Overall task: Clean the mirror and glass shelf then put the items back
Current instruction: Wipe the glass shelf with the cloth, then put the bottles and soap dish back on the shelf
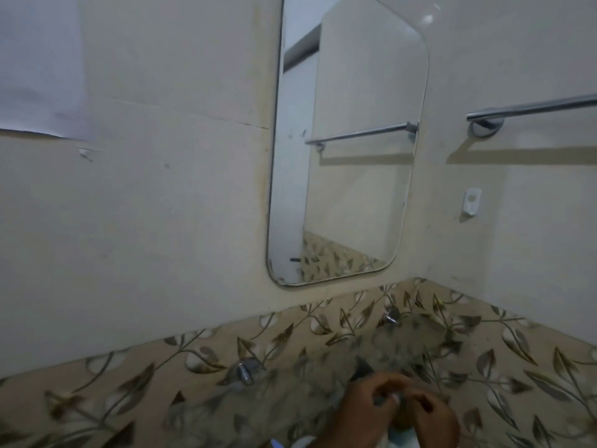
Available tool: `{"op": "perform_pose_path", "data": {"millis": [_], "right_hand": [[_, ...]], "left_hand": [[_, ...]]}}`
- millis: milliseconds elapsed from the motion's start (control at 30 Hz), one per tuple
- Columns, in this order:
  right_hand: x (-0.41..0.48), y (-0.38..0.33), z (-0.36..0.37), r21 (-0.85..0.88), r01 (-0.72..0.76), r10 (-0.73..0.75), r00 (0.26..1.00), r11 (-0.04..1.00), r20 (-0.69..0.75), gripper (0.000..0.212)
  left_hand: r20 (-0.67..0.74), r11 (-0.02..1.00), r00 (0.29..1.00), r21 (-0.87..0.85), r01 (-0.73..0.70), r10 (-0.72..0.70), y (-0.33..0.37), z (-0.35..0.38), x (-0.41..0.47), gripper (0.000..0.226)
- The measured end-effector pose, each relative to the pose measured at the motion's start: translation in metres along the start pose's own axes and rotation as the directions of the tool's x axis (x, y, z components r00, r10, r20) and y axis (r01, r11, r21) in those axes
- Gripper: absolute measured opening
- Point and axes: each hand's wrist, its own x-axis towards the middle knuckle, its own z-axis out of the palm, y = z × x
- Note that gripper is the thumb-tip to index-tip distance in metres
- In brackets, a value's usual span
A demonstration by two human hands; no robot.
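A tall mirror (349,150) with rounded corners hangs on the cream tiled wall. Below it the glass shelf (403,344) runs along the leaf-patterned tiles, held by two chrome brackets (245,373). It looks transparent and blurred. At the bottom of the view my left hand (365,412) and my right hand (433,415) meet over the shelf's near end. Together they pinch a small shiny item (387,397); what it is cannot be told. A dark pointed object (363,370) sticks up just behind my left hand.
A chrome towel bar (533,109) is fixed to the right wall, with a small white wall hook (471,202) under it. Blue and white items (400,436) show at the bottom edge between my wrists. A pale sheet (38,63) covers the upper left wall.
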Motion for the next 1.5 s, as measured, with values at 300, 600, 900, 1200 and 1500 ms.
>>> {"op": "perform_pose_path", "data": {"millis": [300,600,900,1200,1500], "right_hand": [[-0.057,-0.01,0.048,-0.086,0.132,-0.106,0.96,0.988,0.26,0.027],[-0.093,0.001,0.087,-0.135,0.264,-0.203,0.915,0.955,0.349,0.017],[-0.113,0.011,0.109,-0.16,0.314,-0.168,0.797,0.936,0.58,0.018],[-0.113,0.031,0.135,-0.42,0.266,0.052,0.793,0.867,0.608,0.039],[-0.113,0.058,0.146,-0.385,0.194,0.074,0.81,0.902,0.582,0.04]], "left_hand": [[-0.308,0.996,0.951,-0.082,-0.038,0.011,-0.012,-0.098,-0.103,0.023],[-0.222,0.985,0.974,0.173,-0.01,0.049,-0.02,-0.123,-0.175,0.027],[-0.356,0.895,0.933,0.4,0.198,-0.048,-0.119,-0.139,-0.172,0.044],[-0.315,0.633,0.842,0.557,0.538,-0.438,-0.17,-0.121,-0.138,0.071],[-0.466,0.756,0.856,0.47,0.455,-0.225,-0.163,-0.105,-0.148,0.107]]}}
